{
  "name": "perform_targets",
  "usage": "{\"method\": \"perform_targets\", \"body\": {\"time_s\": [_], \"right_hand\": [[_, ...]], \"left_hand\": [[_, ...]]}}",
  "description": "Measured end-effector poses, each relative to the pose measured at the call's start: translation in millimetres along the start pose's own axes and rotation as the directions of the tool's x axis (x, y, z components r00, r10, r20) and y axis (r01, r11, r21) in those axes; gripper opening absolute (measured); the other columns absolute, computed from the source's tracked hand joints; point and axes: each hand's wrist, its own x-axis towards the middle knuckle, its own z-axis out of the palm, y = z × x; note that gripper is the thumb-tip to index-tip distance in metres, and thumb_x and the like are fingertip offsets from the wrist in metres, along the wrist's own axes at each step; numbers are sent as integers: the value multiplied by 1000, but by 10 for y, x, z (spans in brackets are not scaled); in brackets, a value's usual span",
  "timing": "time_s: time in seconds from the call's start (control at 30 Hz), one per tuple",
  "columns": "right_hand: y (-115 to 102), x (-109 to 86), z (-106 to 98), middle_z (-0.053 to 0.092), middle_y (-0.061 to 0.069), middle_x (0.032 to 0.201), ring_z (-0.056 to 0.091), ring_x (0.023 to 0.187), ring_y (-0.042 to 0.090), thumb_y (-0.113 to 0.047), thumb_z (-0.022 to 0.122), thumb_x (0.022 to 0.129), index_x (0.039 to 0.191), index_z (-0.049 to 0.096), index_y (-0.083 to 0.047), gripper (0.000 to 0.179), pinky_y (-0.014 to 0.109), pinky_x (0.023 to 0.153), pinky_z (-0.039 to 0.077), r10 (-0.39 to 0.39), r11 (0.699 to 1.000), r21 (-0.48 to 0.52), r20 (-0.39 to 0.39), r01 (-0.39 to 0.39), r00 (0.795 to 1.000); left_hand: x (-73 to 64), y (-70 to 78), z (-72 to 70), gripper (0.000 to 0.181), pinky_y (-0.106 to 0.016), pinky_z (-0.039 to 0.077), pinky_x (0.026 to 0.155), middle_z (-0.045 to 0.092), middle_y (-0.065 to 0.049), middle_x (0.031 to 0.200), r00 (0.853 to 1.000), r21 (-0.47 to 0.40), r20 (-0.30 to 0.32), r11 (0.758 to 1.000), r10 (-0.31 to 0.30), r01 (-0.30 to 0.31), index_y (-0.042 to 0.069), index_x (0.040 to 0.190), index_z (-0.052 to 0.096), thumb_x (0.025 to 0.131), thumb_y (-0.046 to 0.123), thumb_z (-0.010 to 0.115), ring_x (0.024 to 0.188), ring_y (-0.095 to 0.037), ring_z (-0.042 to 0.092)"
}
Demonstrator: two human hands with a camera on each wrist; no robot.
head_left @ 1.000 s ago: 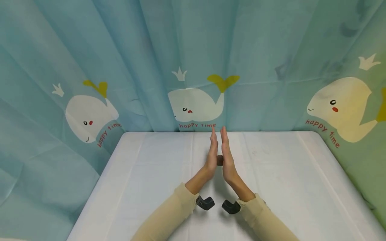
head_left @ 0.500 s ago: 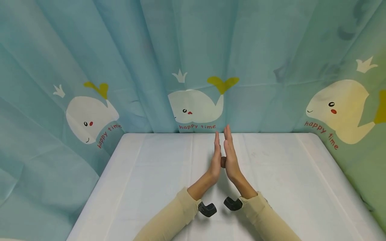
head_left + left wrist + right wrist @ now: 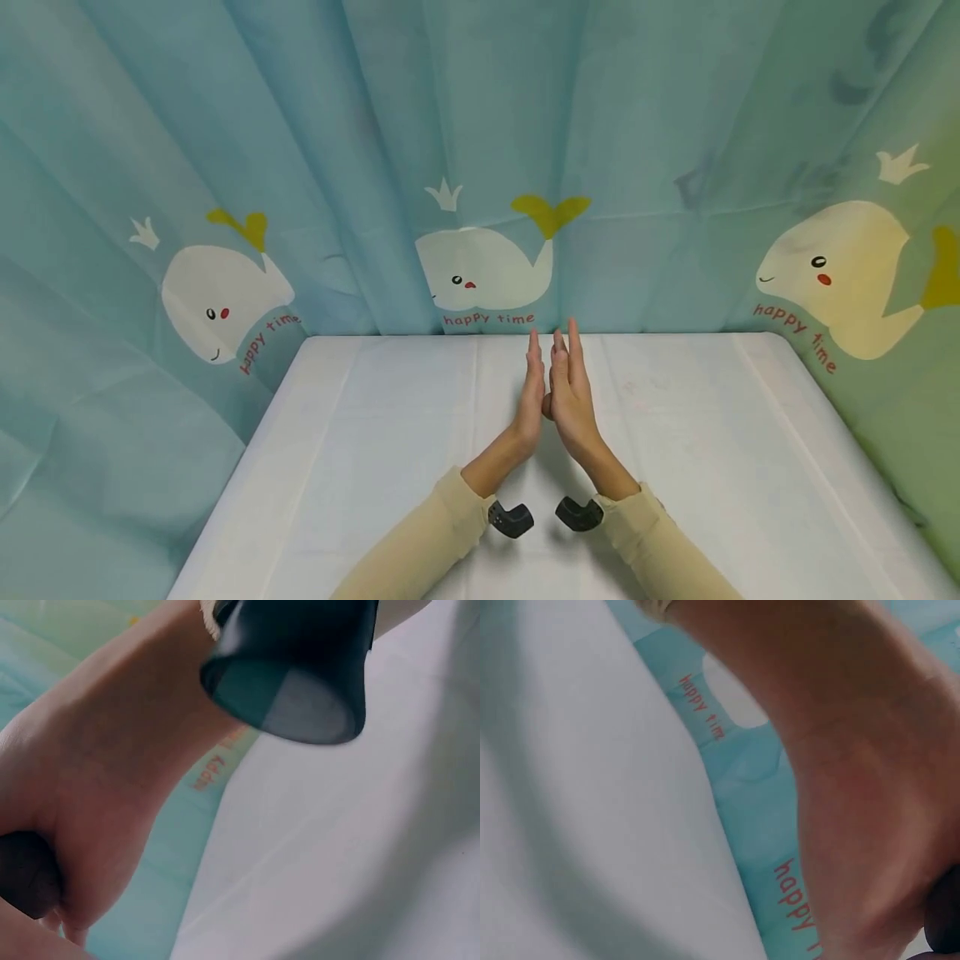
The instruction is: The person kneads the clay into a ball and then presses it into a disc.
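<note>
Between the two palms sits a small dark brown rounded lump [image 3: 547,407], most of it covered by the hands in the head view. My left hand [image 3: 529,408] presses it from the left, fingers straight and pointing away from me. From the right, my right hand [image 3: 576,412] faces it with its fingers extended too. In the left wrist view the dark lump [image 3: 28,876] shows as a smooth blunt end against the palm. Only an edge of the lump [image 3: 943,913] enters the right wrist view, beside the heel of the hand.
Both hands are above a white-covered table [image 3: 375,433]. Behind and beside it hangs a blue-green curtain [image 3: 645,167] with whale prints. Dark wrist-worn cameras [image 3: 512,520] stick out from the beige sleeves [image 3: 420,542].
Both hands first shifted slightly right with the lump between them, then a little back to the left. The right hand has turned, showing more of its thumb side. The palms stay against the lump.
</note>
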Motion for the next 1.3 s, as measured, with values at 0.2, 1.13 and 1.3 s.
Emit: {"method": "perform_targets", "body": {"time_s": [0.2, 1.13, 1.3], "right_hand": [[-79, -7, 1, 20, -10, 169, 37, 60, 4, -46, 33, 112, 160, 6, -55, 56, 20, 47, 31, 84, 991, 108, -15, -82, 996], [-36, 96, -391, 35, 8, 164, 39, 147, 27, -38, 38, 113, 165, 15, -36, 57, 41, 113, 40, 124, 991, -49, -26, -125, 992], [88, 170, -636, 48, 22, 153, 48, 139, 39, -31, 40, 113, 163, 31, -15, 53, 53, 111, 40, 103, 965, -246, 33, -92, 994]], "left_hand": [[15, 23, -66, 63, -53, 0, 125, -10, 0, 172, 1000, 6, 7, 1000, 20, -21, 17, 166, -8, 111, 43, 6, 158, -26, -3], [12, -83, -567, 62, -59, 9, 123, 10, -4, 172, 999, 237, -38, 971, -13, 22, 16, 167, 10, 112, 43, 20, 157, -29, 11], [-4, -105, -785, 64, -58, 10, 123, 13, -6, 172, 997, 288, -76, 957, -23, 44, 15, 166, 14, 112, 46, 25, 156, -30, 15]]}}
